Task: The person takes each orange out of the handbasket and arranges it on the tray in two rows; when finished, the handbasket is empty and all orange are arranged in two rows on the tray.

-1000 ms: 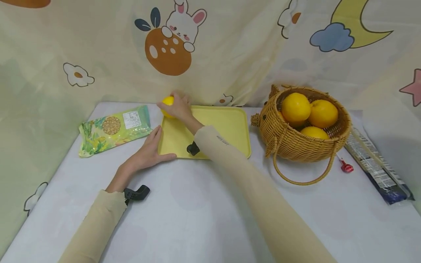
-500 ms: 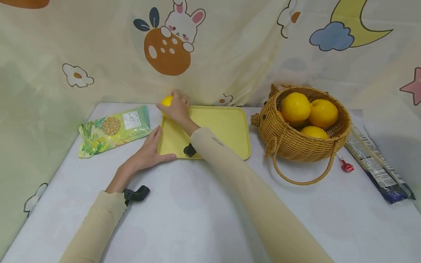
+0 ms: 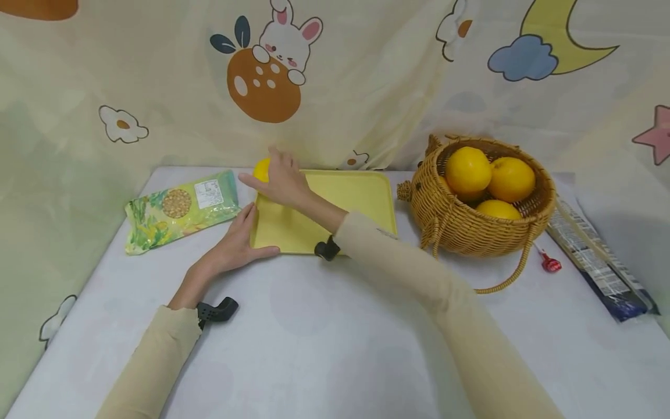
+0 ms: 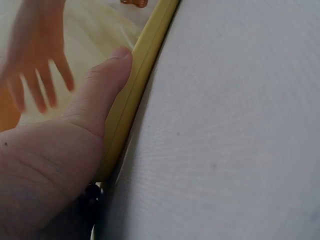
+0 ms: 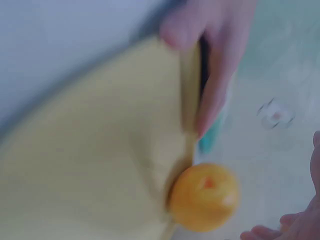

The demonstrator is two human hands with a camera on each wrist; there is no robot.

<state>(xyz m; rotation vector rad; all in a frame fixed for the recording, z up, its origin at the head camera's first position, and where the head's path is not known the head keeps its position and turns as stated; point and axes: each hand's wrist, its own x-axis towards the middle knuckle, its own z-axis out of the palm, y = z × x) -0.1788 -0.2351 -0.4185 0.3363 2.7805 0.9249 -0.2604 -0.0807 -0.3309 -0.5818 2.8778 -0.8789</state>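
My left hand (image 3: 238, 241) rests at the near left corner of a yellow tray (image 3: 361, 203). Its thumb lies along the front rim and its straight fingers along the left side. A round yellow-orange orange (image 3: 260, 170) sits at the tray's far left corner. Over that corner is my right hand (image 3: 285, 180), fingers spread and thumb held out, hiding part of the fruit in the head view. The right wrist view shows a gap between the orange (image 5: 205, 197) and the right hand (image 5: 295, 225).
Left of the tray lies a green packet (image 3: 183, 212). On the right stands a wicker basket (image 3: 471, 233) holding several oranges (image 3: 468, 171). A red lollipop (image 3: 551, 263) and a dark-ended packet (image 3: 602, 262) lie beyond it. A printed curtain (image 3: 366, 87) hangs behind the table.
The right hand has let go of the orange; its fingers have spread and its wrist and forearm have shifted right. The left hand stays at the tray corner.
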